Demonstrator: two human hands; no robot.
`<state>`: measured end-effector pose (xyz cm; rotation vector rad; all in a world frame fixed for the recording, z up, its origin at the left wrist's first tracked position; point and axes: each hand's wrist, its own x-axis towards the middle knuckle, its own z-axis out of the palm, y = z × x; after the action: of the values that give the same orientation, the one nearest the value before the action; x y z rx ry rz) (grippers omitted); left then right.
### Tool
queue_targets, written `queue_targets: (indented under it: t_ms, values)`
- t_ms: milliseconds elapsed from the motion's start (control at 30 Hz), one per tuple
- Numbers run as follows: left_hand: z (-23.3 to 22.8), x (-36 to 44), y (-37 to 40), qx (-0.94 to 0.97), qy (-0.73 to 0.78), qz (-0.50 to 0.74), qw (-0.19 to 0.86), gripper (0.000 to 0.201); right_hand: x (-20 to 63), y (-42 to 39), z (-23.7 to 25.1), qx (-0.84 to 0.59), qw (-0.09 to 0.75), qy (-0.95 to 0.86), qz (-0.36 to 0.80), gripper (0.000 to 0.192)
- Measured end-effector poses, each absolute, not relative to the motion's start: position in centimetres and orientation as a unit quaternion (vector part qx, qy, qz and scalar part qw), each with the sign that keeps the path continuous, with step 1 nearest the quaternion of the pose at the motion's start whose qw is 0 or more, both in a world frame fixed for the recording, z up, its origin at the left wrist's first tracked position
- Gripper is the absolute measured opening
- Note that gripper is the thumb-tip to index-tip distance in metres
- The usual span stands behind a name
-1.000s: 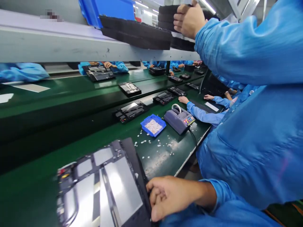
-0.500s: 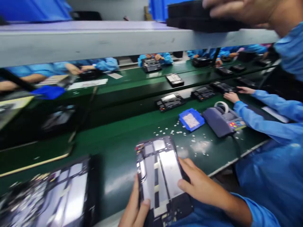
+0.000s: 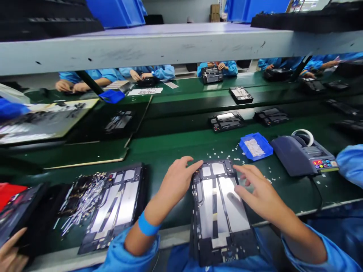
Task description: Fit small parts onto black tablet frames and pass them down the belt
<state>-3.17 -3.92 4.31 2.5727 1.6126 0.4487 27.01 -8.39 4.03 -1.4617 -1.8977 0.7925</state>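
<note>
An open tablet frame (image 3: 218, 211) with silver panels and black ribs lies lengthwise on the green bench, its near end over the bench edge. My left hand (image 3: 177, 181) grips its top left corner with the fingertips. My right hand (image 3: 255, 189) hovers over its right side with the fingers spread, casting a shadow on the silver panel, and holds nothing. A second, similar tablet frame (image 3: 113, 204) lies to the left, with a pile of small silvery strips (image 3: 82, 196) beside it.
A blue tray (image 3: 255, 146) of small white pieces and a grey tape dispenser (image 3: 302, 155) stand to the right, white bits scattered around. Another person's sleeve (image 3: 350, 162) is at the right edge, another hand (image 3: 8, 253) at bottom left. A grey shelf (image 3: 159, 45) hangs overhead.
The view swung left and down to the tablet frame. My hands moved from its near end up to its far end. The neighbour's arm on the shelf left the view.
</note>
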Motion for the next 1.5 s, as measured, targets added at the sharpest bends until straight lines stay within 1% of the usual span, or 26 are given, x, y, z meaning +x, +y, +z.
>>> queue_targets:
  t_ms: [67, 100, 200, 267, 400, 467, 533, 567, 633, 700, 767, 900, 1000, 1100, 1167, 1233, 1333, 1433, 1500]
  values:
    - [4.5, -2.8, -2.6, 0.867, 0.486, 0.110, 0.002, 0.049, 25.9, -7.2, 5.2, -0.523, 0.303, -0.741, 0.293, 0.046]
    - [4.5, -2.8, -2.4, 0.875, 0.472, 0.106, -0.015, 0.047, 25.3, -6.7, 5.6, -0.513, 0.304, -0.747, 0.294, 0.043]
    - [4.0, -3.4, -2.5, 0.882, 0.445, 0.139, -0.062, 0.025, 23.6, -4.8, 6.0, -0.496, 0.306, -0.752, 0.307, 0.036]
    - [3.8, -3.8, -2.7, 0.884, 0.426, 0.173, -0.081, 0.016, 22.2, -3.1, 6.0, -0.485, 0.297, -0.754, 0.328, 0.032]
    - [3.5, -4.0, -2.9, 0.879, 0.386, 0.256, -0.111, 0.020, 18.9, 0.4, 5.7, -0.427, 0.251, -0.775, 0.393, 0.029]
    - [3.3, -3.7, -3.0, 0.865, 0.387, 0.296, -0.116, 0.021, 17.6, 1.5, 5.4, -0.401, 0.221, -0.774, 0.436, 0.024]
    - [3.1, -3.3, -3.4, 0.848, 0.407, 0.330, -0.082, 0.020, 16.9, 2.0, 5.1, -0.403, 0.209, -0.758, 0.468, 0.018]
    - [3.0, -3.1, -3.8, 0.832, 0.430, 0.349, -0.044, 0.017, 16.8, 2.0, 4.9, -0.413, 0.216, -0.747, 0.474, 0.016]
    - [3.1, -2.5, -4.6, 0.772, 0.500, 0.385, 0.071, 0.014, 16.8, 1.6, 4.6, -0.426, 0.241, -0.734, 0.472, 0.014]
    - [3.3, -1.9, -5.4, 0.690, 0.571, 0.398, 0.197, 0.020, 17.0, 0.9, 4.4, -0.426, 0.261, -0.737, 0.456, 0.014]
    - [3.6, -1.3, -5.9, 0.620, 0.617, 0.395, 0.281, 0.020, 17.0, 0.3, 4.4, -0.422, 0.272, -0.749, 0.433, 0.013]
    - [3.7, -0.6, -5.8, 0.548, 0.637, 0.408, 0.356, 0.019, 16.7, -0.5, 4.4, -0.436, 0.279, -0.764, 0.385, 0.011]
    - [3.5, -0.3, -5.7, 0.527, 0.639, 0.420, 0.371, 0.020, 16.5, -1.1, 4.3, -0.472, 0.262, -0.787, 0.299, 0.006]
    - [3.3, -0.1, -6.0, 0.518, 0.638, 0.432, 0.371, 0.019, 16.5, -1.6, 4.0, -0.468, 0.224, -0.823, 0.232, 0.011]
    - [3.2, 0.1, -6.2, 0.526, 0.633, 0.433, 0.368, 0.018, 16.6, -1.9, 3.9, -0.449, 0.214, -0.836, 0.233, 0.014]
    - [3.2, 0.2, -6.5, 0.547, 0.628, 0.424, 0.356, 0.018, 16.8, -1.9, 4.0, -0.438, 0.223, -0.832, 0.256, 0.014]
    - [3.2, 0.1, -6.8, 0.602, 0.615, 0.407, 0.307, 0.016, 17.2, -1.8, 4.2, -0.435, 0.235, -0.819, 0.291, 0.011]
    - [2.9, -0.1, -6.9, 0.645, 0.599, 0.396, 0.261, 0.016, 17.1, -1.7, 4.2, -0.438, 0.237, -0.821, 0.277, 0.012]
    - [2.8, -0.2, -6.9, 0.653, 0.594, 0.392, 0.260, 0.016, 16.7, -1.7, 4.3, -0.453, 0.227, -0.822, 0.259, 0.012]
